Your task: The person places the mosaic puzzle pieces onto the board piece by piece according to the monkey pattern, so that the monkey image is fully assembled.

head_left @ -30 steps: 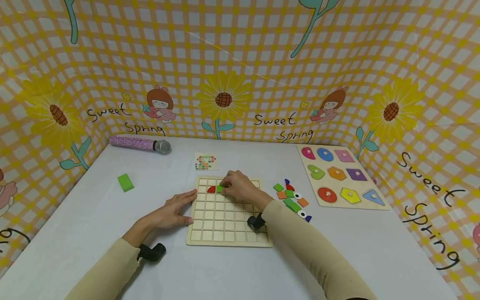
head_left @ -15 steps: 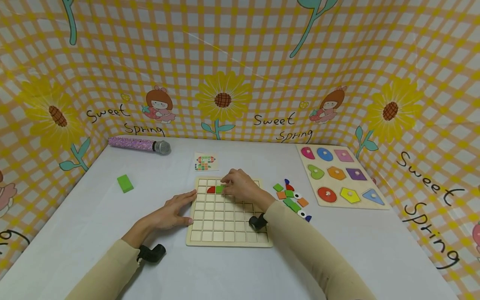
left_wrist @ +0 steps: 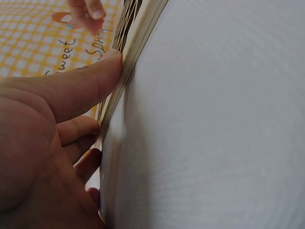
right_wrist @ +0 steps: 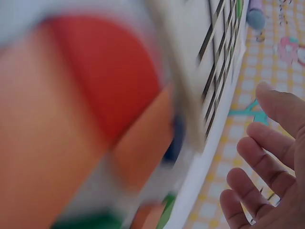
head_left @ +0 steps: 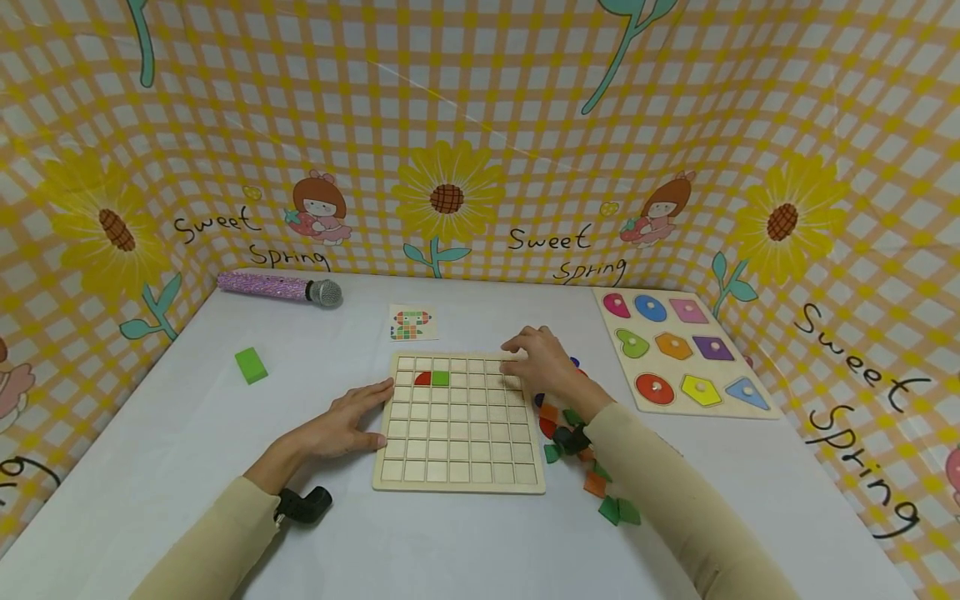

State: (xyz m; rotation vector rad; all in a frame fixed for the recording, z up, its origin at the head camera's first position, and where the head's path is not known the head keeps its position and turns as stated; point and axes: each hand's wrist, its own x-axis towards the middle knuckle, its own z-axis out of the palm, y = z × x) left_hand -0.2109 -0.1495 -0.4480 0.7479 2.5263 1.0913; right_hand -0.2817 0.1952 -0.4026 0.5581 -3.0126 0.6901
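A wooden grid board (head_left: 459,454) lies flat on the white table. In its second row from the back sit a red rounded piece (head_left: 423,379) and, right beside it, a green square (head_left: 441,378). My left hand (head_left: 341,423) rests along the board's left edge; the left wrist view has the thumb (left_wrist: 90,86) and fingers against that wooden side. Over the board's back right corner hovers my right hand (head_left: 551,364), fingers apart and loosely bent, holding nothing in the right wrist view. Beneath the right wrist lie several loose coloured pieces (head_left: 550,412), partly covered by the arm.
Behind the board is a small pattern card (head_left: 412,322). A knobbed shape puzzle (head_left: 678,367) stands at the back right. To the left are a green block (head_left: 251,366) and a glittery microphone (head_left: 277,289). A checked cloth (head_left: 480,117) rises behind the table.
My right hand has let go of the green square and moved right, off it towards the loose pieces. The square stays in its cell. My left hand has not moved.
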